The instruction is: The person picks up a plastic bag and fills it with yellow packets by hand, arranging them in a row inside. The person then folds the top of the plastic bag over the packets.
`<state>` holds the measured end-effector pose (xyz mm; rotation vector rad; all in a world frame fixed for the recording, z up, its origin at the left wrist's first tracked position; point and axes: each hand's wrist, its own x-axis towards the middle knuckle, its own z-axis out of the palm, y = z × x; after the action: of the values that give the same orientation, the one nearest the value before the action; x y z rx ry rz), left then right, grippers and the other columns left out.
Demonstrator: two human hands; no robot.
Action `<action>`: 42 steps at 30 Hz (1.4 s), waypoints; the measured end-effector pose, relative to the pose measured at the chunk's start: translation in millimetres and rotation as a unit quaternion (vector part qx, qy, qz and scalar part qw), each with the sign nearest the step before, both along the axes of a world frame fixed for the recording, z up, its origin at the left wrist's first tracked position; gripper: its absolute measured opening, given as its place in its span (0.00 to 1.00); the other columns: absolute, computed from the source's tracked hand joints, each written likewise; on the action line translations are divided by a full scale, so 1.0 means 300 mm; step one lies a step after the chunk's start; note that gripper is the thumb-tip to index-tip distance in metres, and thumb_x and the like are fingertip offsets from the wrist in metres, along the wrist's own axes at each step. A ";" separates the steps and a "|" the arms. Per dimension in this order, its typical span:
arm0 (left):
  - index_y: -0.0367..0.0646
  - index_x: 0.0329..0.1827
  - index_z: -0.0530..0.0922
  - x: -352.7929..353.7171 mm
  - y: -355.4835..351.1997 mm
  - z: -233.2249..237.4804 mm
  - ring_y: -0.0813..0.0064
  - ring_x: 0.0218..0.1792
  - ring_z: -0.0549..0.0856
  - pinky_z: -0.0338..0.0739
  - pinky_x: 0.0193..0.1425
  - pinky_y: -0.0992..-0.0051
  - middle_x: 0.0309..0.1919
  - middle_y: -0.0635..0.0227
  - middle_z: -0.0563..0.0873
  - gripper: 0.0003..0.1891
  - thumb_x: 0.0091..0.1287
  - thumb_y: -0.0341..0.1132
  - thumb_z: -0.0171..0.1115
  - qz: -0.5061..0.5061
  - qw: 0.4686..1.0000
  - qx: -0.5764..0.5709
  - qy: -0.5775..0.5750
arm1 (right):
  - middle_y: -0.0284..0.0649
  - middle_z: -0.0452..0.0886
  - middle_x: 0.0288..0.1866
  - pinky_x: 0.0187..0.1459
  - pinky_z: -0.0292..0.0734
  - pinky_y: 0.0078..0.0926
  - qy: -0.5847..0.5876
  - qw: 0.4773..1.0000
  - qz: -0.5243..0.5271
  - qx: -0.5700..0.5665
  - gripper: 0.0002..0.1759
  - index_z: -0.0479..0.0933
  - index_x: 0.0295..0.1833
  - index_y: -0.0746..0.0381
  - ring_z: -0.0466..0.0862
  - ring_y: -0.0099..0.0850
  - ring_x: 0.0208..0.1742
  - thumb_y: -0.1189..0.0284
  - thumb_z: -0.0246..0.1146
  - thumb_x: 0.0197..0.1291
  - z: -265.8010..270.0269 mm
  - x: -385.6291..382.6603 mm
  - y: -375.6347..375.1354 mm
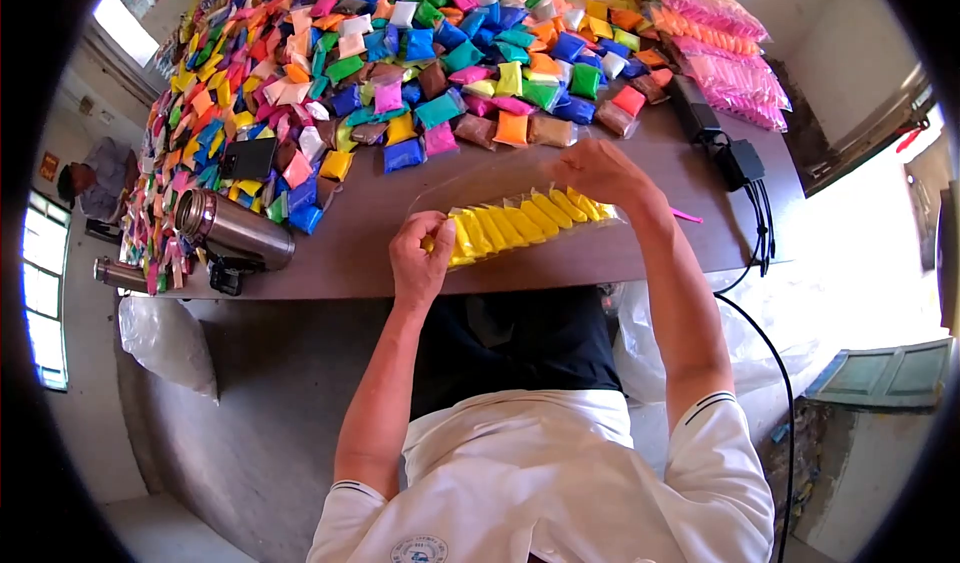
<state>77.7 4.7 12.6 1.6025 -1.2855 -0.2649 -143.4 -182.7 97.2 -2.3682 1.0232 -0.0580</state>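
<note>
Writing first: a round badge with lettering on the white shirt (419,549) – too small to read. No brand legible on anything on the desk (350,253).

One clear bag (520,225), with a single row of yellow packets inside, roughly nine or ten; overlaps blur the count. It is at the middle of the desk's near edge, row running left to right. Left hand (418,255) grasps its left end, thumb on top. Right hand (597,171) is at the upper right of the bag, fingers bent by the loose film; whether they grip it, cannot tell.

Far side and left side of desk: one large heap of small packets (420,43) – blue, green, orange, pink, yellow, brown, white, far too many to count. One black phone (249,159) on the heap's left part.

Near left corner: two metal flasks, the larger flask (235,228) with its mouth open, the smaller flask (120,274) farther left. One black device (230,274) just beside the larger.

Far right corner: a stack of filled bags (722,53), mostly pink, some orange. Nearer, along the right edge, two black boxes (717,133) with cables. One thin pink stick (687,216) right of the right forearm.
</note>
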 end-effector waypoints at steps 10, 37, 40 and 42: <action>0.38 0.39 0.81 -0.002 0.001 -0.001 0.68 0.41 0.86 0.82 0.46 0.73 0.40 0.62 0.86 0.16 0.69 0.45 0.64 0.003 1.000 -0.019 -0.013 | 0.41 0.87 0.42 0.47 0.78 0.33 0.057 0.996 0.010 0.075 0.18 0.85 0.44 0.60 0.84 0.32 0.45 0.56 0.65 0.63 0.003 0.019 0.008; 0.35 0.36 0.81 0.002 -0.004 -0.018 0.67 0.37 0.86 0.81 0.43 0.72 0.40 0.60 0.86 0.16 0.68 0.44 0.65 0.000 1.000 -0.018 0.010 | 0.41 0.87 0.45 0.53 0.78 0.30 -0.015 0.979 0.186 0.078 0.16 0.85 0.47 0.61 0.84 0.34 0.48 0.63 0.67 0.59 -0.016 0.136 0.051; 0.35 0.36 0.81 -0.002 -0.003 -0.018 0.67 0.37 0.86 0.81 0.43 0.72 0.40 0.60 0.86 0.17 0.68 0.44 0.65 0.002 1.000 -0.023 0.012 | 0.41 0.87 0.44 0.51 0.79 0.29 -0.022 0.983 0.164 0.082 0.16 0.85 0.46 0.62 0.84 0.33 0.47 0.63 0.67 0.59 -0.021 0.119 0.038; 0.35 0.36 0.81 0.001 0.001 -0.013 0.67 0.37 0.86 0.81 0.43 0.72 0.41 0.60 0.86 0.17 0.68 0.44 0.65 0.001 1.000 -0.026 0.015 | 0.41 0.87 0.43 0.50 0.79 0.29 -0.063 0.982 0.163 0.079 0.15 0.84 0.47 0.63 0.85 0.33 0.45 0.64 0.67 0.60 -0.038 0.100 0.029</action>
<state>78.0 5.1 8.8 1.5496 -1.2579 -0.2513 -113.4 -174.0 86.0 -2.3220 0.5517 -0.0043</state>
